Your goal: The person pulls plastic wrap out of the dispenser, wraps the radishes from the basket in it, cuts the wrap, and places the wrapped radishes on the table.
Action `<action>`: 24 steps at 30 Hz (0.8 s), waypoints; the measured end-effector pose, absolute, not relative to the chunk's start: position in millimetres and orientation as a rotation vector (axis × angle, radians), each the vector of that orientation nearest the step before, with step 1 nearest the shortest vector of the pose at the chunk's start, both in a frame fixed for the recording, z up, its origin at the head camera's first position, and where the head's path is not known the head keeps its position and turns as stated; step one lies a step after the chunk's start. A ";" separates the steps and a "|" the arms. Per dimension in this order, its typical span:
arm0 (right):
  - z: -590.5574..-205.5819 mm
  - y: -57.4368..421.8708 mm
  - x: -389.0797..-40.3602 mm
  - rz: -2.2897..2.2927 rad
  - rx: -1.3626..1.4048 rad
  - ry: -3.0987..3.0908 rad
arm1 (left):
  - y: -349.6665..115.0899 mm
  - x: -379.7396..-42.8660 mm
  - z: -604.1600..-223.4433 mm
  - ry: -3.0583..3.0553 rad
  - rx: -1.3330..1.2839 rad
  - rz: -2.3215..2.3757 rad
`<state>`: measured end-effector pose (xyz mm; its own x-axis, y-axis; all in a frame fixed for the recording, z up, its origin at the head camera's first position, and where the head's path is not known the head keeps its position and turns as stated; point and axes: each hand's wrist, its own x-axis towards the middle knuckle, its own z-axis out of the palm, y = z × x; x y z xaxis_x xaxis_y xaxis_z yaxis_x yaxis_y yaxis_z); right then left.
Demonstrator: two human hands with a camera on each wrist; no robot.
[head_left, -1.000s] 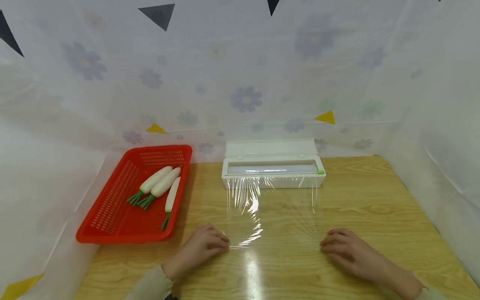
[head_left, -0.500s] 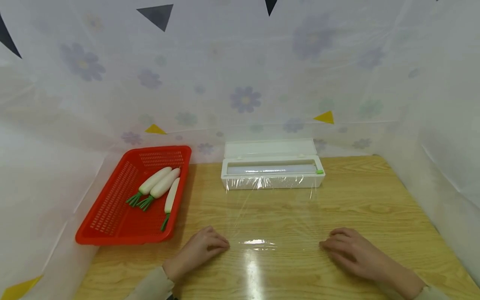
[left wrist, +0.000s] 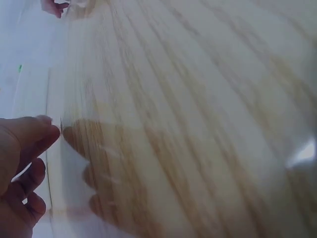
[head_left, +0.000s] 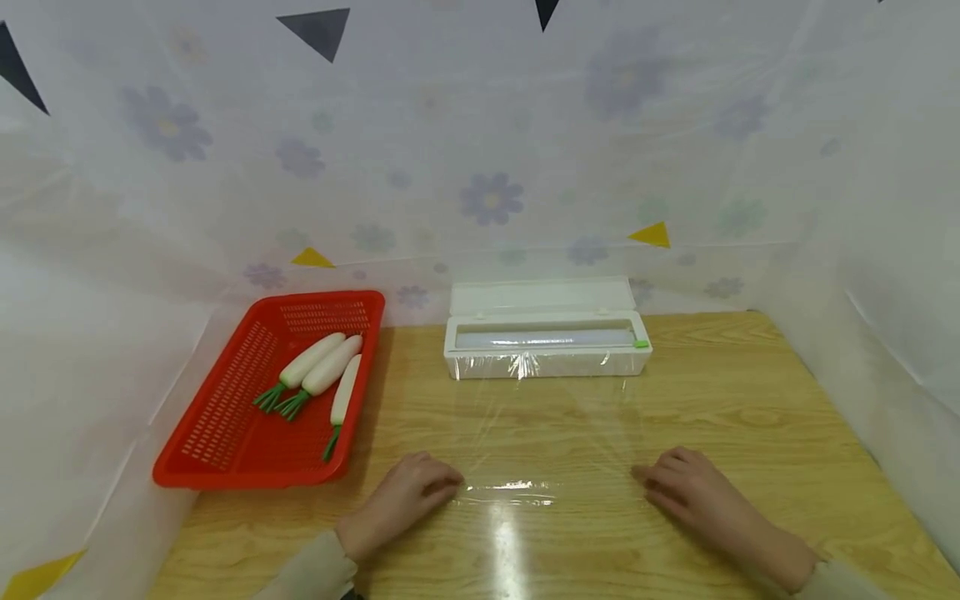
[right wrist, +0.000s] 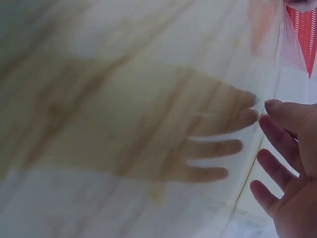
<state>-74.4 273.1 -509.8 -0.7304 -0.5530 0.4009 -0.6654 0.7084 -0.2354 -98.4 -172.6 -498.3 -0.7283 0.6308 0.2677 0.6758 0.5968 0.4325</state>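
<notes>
A clear sheet of plastic wrap (head_left: 517, 486) stretches toward me from a white wrap dispenser (head_left: 547, 363), whose lid stands up. Inside the dispenser lies the wrap roll (head_left: 543, 338). My left hand (head_left: 403, 502) pinches the near left corner of the sheet; in the left wrist view its thumb and index fingertips (left wrist: 52, 130) meet at the film's edge. At the near right corner my right hand (head_left: 701, 504) pinches the film too, thumb against index fingertip, the other fingers loosely bent. The film is nearly invisible except for glints and faint creases.
Left of the sheet stands a red plastic basket (head_left: 258, 475) holding three white radishes (head_left: 333, 365) with green stems. A green slider (head_left: 641, 343) sits at the dispenser's right end. A flowered curtain (head_left: 491, 150) hangs behind the wooden table (head_left: 757, 408).
The strong creases in the film have faded, and it looks flatter. My right hand has shifted slightly left and away from me; the left has moved slightly right. Both still pinch the wrap.
</notes>
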 end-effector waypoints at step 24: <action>-512.1 288.6 -72.1 0.351 0.952 -2.665 | -167.4 -97.5 -487.8 -2.797 -1.216 -0.570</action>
<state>-72.1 288.6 -512.1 -0.7402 -0.5756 0.3475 -0.6460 0.7521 -0.1302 -97.5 -167.4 -487.8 -0.6922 0.6991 0.1793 0.7135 0.6254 0.3158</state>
